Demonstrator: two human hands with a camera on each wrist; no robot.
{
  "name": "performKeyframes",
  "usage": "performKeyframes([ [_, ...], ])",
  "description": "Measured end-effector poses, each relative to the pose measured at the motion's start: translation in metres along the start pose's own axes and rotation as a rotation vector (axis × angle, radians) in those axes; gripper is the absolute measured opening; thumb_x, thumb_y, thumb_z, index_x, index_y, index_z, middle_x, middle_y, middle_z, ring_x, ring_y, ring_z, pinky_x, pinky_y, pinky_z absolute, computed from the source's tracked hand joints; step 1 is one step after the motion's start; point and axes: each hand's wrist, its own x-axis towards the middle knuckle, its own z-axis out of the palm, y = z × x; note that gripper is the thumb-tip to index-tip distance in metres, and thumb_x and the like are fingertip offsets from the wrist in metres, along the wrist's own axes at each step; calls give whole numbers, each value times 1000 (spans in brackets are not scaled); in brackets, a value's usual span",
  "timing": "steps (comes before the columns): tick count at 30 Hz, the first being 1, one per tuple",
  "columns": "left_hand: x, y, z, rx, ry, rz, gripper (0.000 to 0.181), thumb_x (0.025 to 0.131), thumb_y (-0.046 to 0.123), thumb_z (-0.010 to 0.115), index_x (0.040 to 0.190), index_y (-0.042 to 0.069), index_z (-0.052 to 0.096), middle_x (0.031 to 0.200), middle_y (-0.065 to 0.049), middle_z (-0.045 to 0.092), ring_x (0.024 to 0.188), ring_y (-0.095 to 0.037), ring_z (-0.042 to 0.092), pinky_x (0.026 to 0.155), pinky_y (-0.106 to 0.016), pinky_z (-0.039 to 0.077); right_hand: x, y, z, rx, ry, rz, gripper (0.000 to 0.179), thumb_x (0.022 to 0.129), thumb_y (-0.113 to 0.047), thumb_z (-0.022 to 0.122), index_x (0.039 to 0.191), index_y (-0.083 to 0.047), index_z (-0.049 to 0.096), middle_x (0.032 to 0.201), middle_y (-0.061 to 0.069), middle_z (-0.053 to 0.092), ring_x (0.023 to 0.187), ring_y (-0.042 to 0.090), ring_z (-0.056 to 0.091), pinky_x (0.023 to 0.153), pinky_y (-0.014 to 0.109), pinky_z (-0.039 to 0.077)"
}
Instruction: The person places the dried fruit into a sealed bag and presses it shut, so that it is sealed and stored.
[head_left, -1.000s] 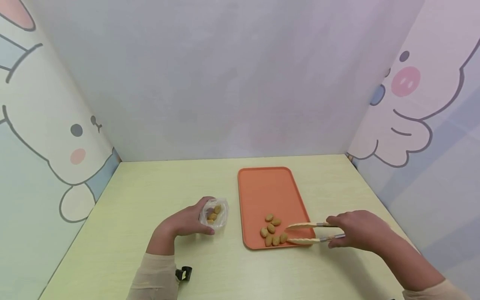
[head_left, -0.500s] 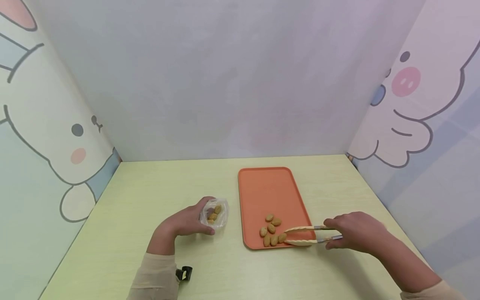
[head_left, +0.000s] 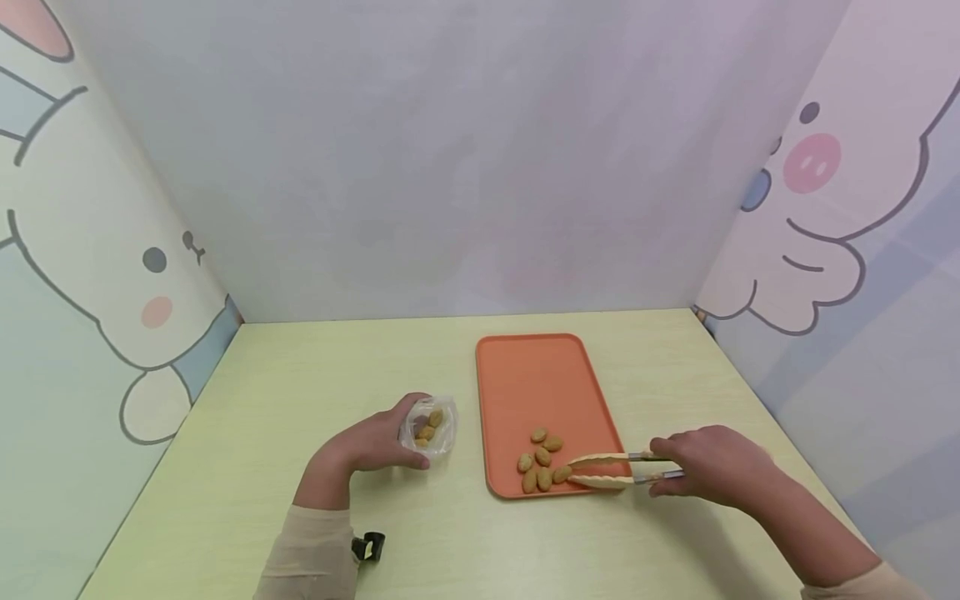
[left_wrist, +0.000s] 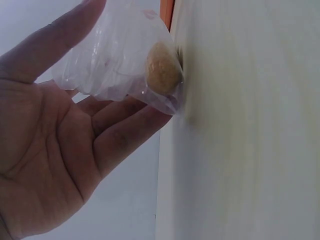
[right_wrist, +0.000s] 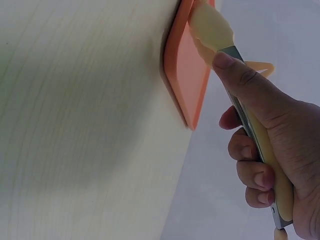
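My left hand (head_left: 382, 437) grips a clear plastic bag (head_left: 448, 437) with its mouth open. Inside are several brown oval pieces (head_left: 427, 432), like whole nuts or dried fruit; one piece (left_wrist: 163, 69) shows through the film in the left wrist view. My right hand (head_left: 716, 462) holds metal tongs (right_wrist: 248, 121) with cream-coloured tips. These tips (head_left: 600, 481) hang over the near right part of the orange tray (head_left: 532, 375), apart, beside the rightmost brown oval piece (head_left: 562, 474). Whether they touch it I cannot tell. Several more such pieces (head_left: 543, 456) lie loosely grouped at the tray's near end.
The tray stands on a pale wood-grain table (head_left: 330, 367), right of the bag. A black object (head_left: 368, 547) shows by the left sleeve. Pale walls with cartoon animals (head_left: 813, 167) enclose the back and both sides.
The tongs have moved slightly left with my right hand, and their tips are a little closer together. The near row of brown pieces has shifted left. My left hand stays with the bag.
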Motion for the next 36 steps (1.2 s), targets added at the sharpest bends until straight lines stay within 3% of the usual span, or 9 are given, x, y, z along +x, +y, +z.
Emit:
performKeyframes([
  [13,1,1,-1,4,4,-3,94,73,36,85,147,32,29,113,-6,54,95,-20,51,83,-43,42,-3,6,2,27,56,-6,43,77,-67,66,73,-31,43,62,-24,35,51,-2,28,47,23,25],
  [24,2,-2,0,9,3,-2,94,72,39,85,147,34,28,115,-5,54,96,-20,51,84,-44,42,-6,13,14,56,132,-19,37,78,-63,69,77,-32,49,65,-27,42,53,-5,31,47,22,29],
  [36,2,-3,0,0,-4,3,93,73,38,85,147,34,28,113,-5,54,95,-20,50,84,-43,42,0,6,19,102,161,59,36,79,-62,70,78,-33,49,62,-28,37,53,-6,32,47,21,28],
])
